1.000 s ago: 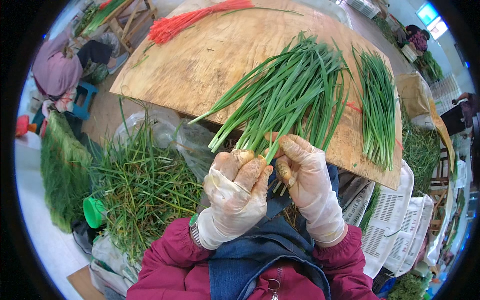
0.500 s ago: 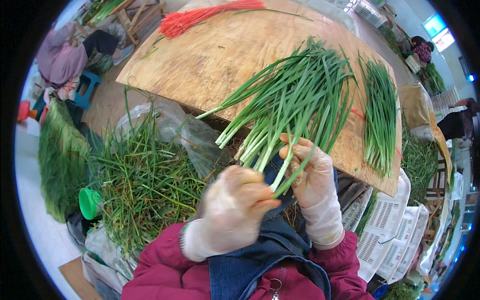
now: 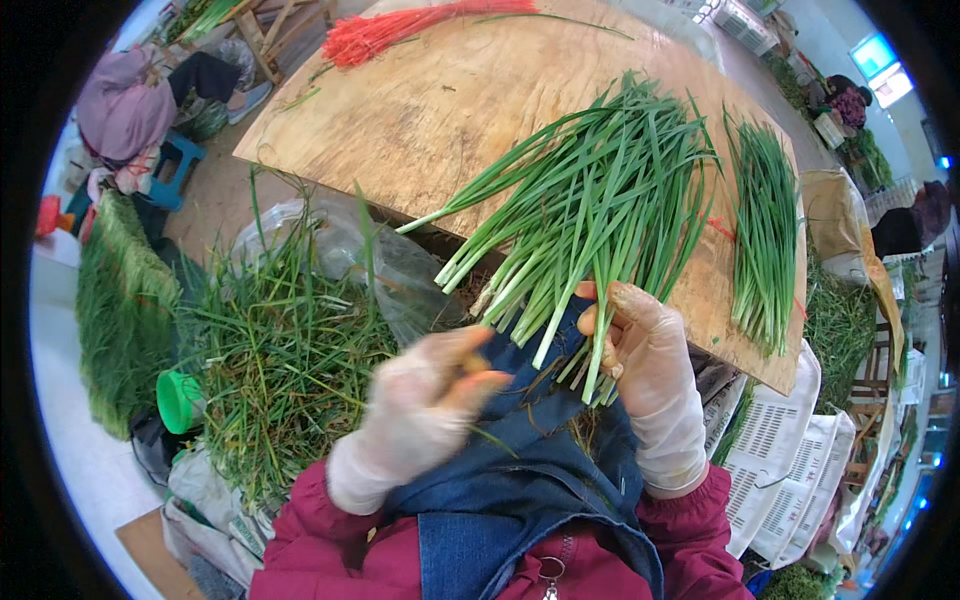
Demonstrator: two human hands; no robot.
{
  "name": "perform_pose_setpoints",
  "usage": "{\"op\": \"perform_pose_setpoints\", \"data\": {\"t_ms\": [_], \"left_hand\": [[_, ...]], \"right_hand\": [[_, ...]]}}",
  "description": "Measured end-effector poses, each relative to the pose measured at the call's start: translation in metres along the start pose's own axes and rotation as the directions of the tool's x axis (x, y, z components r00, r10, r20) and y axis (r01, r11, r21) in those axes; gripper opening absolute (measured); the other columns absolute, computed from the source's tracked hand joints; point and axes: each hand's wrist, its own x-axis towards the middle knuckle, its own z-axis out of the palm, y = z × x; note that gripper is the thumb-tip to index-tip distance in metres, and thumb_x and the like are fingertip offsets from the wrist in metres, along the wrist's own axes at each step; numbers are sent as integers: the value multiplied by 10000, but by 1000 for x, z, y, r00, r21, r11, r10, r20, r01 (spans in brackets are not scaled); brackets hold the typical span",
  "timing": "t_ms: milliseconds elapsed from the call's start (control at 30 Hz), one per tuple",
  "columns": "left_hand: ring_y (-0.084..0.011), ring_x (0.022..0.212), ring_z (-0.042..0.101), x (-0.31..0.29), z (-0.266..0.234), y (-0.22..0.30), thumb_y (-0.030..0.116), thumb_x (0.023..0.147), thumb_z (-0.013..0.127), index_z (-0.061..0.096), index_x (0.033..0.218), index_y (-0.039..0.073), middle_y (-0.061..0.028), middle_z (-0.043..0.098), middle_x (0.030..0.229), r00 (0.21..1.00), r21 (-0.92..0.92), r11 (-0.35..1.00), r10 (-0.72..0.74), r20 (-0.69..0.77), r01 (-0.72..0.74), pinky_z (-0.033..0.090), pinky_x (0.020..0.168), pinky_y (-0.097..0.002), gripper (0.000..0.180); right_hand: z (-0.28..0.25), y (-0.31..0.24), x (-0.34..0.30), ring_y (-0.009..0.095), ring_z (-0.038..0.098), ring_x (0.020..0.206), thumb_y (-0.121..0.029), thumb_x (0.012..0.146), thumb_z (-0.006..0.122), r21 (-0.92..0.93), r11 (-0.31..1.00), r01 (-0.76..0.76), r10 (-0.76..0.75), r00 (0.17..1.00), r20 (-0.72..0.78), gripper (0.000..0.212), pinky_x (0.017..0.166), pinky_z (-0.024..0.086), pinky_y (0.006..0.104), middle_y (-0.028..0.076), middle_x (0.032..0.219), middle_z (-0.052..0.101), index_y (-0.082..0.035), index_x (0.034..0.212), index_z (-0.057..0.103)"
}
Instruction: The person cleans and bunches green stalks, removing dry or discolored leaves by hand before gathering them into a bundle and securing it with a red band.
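Long green garlic chives (image 3: 610, 190) lie loosely fanned over the board's near edge, their pale cut ends pointing toward me. In a white glove with bare fingertips, my right hand (image 3: 652, 385) pinches the lower stems of a few chives between thumb and fingers. My left hand (image 3: 412, 412), gloved the same way, is away from the stems over my lap, thumb and fingers apart with nothing between them. Below it a thin green leaf scrap (image 3: 495, 441) shows against my denim apron (image 3: 480, 520). On the right lies a neat chive bundle (image 3: 765, 240) with red ties around it.
A wooden board (image 3: 400, 140) forms the worktop, with red plastic ties (image 3: 400, 35) at its far edge. Left stands a large heap of leaf trimmings (image 3: 290, 370) beside clear plastic and a green tub (image 3: 180, 402). White printed sacks (image 3: 775, 470) lie right. Other people sit farther off.
My left hand has moved left and away from the chive stems, and its fingers have opened. My right hand still holds its chives, slightly lower and farther right.
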Motion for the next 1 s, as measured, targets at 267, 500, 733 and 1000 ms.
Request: {"op": "perform_pose_setpoints", "data": {"t_ms": [267, 500, 733, 1000], "left_hand": [[-301, 758, 582, 40, 27, 18, 122, 739, 616, 567, 971, 2, -162, 575, 887, 919, 19, 934, 349, 182, -358, 473, 653, -323, 266], [-263, 718, 575, 130, 11, -17, 40, 668, 585, 609, 929, 121, -75, 553, 871, 861, 618, 620, 462, 211, -484, 462, 594, -350, 274], [-228, 646, 566, 155, 19, -32, 93, 711, 567, 607, 778, 88, -72, 556, 754, 850, 520, 679, 477, 224, -518, 446, 543, -323, 78], [-97, 749, 564, 87, -96, 11, 125, 775, 566, 598, 851, 10, -69, 581, 858, 894, -91, 935, 295, -337, -343, 470, 581, -203, 141]], "right_hand": [[3, -2, -2, 76, 523, 599, -80, 740, 587, -86, 995, 57, -61, 997, -49, 217, 538, 388, 158, 42, 721, 567, 35, 923, 567], [-11, -7, -6, 55, 509, 533, -88, 757, 567, 5, 999, 32, -32, 999, 14, 221, 454, 355, 138, 28, 659, 566, 24, 949, 569], [-8, -21, -22, 50, 427, 447, -152, 764, 554, 16, 990, 138, -138, 990, 21, 314, 405, 322, 156, 26, 613, 540, 50, 1003, 533], [-35, -17, -28, 73, 473, 467, -139, 779, 549, 97, 962, 254, -259, 965, 50, 357, 413, 347, 153, 67, 667, 576, 97, 1042, 501]]}}
